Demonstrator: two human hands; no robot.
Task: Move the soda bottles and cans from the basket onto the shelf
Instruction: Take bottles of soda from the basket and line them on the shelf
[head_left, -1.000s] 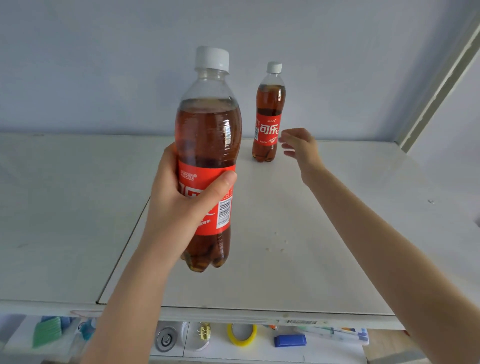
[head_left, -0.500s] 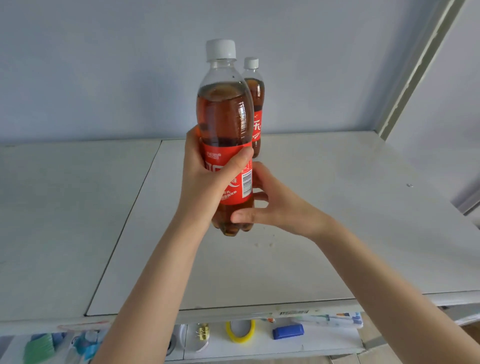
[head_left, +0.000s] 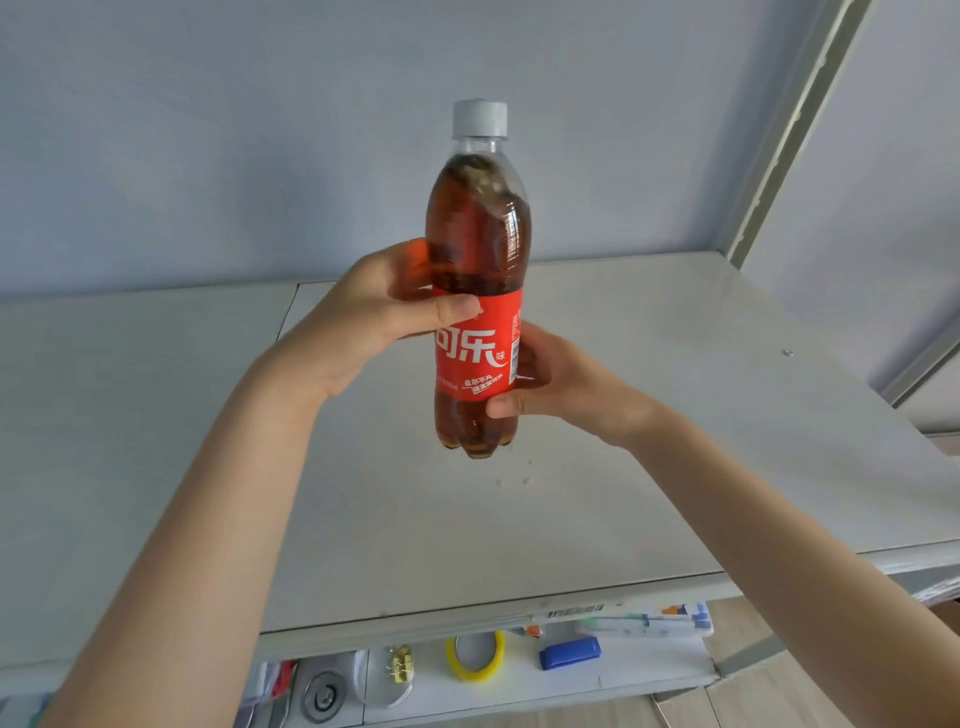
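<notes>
The soda bottle (head_left: 478, 249) stood at the centre of the frame, directly between the two hands, and both of them gripped it. Its long axis ran almost straight up and down, with the white cap (head_left: 479, 117) at the top and the lobed base at the bottom. The left hand (head_left: 363, 322) came in from the left and held the higher part, with the thumb laid across the front at the upper edge of the red label (head_left: 475, 358) and the fingers curled round the back, dimly visible through the brown drink. The right hand (head_left: 563, 384) came in from the right and held the lower part, its thumb pressed on the front just under the label and its fingers wrapped behind. Neither hand was nearer than the other, since each was in contact with the bottle. Below and behind it lay the white shelf (head_left: 675, 441), which filled the middle of the frame up to the pale wall (head_left: 208, 130). The base seemed to hang just above the shelf rather than stand on it, though the view did not settle this. By my judgement, the coming move turned on lowering the upright bottle straight down until its base met the shelf. The basket was not in view.
</notes>
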